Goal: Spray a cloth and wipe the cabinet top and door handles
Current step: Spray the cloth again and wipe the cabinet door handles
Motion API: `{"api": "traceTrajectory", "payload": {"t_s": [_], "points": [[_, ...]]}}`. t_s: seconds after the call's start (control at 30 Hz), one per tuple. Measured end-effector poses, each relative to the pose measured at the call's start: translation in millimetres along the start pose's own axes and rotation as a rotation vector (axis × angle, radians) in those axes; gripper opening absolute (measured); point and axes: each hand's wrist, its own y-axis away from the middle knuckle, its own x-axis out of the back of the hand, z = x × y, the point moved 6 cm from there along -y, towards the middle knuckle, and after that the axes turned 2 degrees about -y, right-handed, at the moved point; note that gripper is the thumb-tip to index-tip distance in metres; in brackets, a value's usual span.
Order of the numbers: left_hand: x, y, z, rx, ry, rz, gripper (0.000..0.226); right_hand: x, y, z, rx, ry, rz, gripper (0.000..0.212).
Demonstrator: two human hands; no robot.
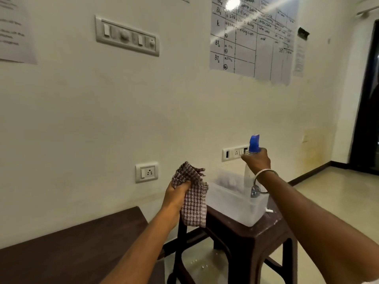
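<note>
The dark wooden cabinet top (67,238) ran from the lower left corner toward the brown plastic stool (256,238), and its right edge stopped just short of the stool's near leg, leaving only a thin gap there. To the right of the stool the tiled floor (328,197) lay open as far as a dark doorway (367,111).

The left hand (176,196) was raised just left of the stool, above the cabinet's right end, with the forearm reaching up from below. Its fingers were closed in a fist round a bunched checked cloth (192,199), red-brown and white, whose loose end hung down past the stool's top edge. On the stool stood a clear plastic tub (231,203). The right hand (256,160) was held above the tub, a metal bangle (265,177) on its wrist. Its fingers were wrapped round the neck of a clear spray bottle (253,154) with a blue head, the nozzle turned left toward the cloth; the bottle's base hung just over the tub.

High on the wall above the stool hung a ruled chart (252,39). Its left column read "BL", "k", "BT", and one cell seemed to read "washing cups". The rest was too blurred to read.
</note>
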Motion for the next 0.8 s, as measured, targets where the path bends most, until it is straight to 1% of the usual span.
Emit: {"api": "traceTrajectory", "payload": {"t_s": [0.07,0.13,0.2,0.3,0.47,0.57,0.67,0.8], "points": [[7,-2,1,-0.007,0.018,0.02,0.018,-2,-4,2,-0.018,-0.044,0.033,0.047],[13,-5,3,-0.014,0.038,0.043,0.02,-1,-6,1,-0.006,-0.029,0.085,0.04],[19,-6,5,-0.013,0.064,0.068,0.022,0,-5,-1,0.044,-0.007,0.121,0.031],[27,-7,6,-0.003,0.074,0.097,0.028,-1,-3,-13,0.124,-0.008,0.127,0.021],[38,-6,14,0.0,0.086,0.109,0.037,7,9,-75,0.309,-0.044,0.126,0.023],[40,1,21,-0.008,0.101,0.109,0.039,18,20,-118,0.433,-0.042,0.128,0.015],[41,11,28,-0.001,0.141,0.104,0.041,32,32,-150,0.493,-0.078,0.133,0.022],[42,29,40,0.031,0.196,0.08,0.048,39,65,-179,0.569,-0.09,0.083,0.024]]}}
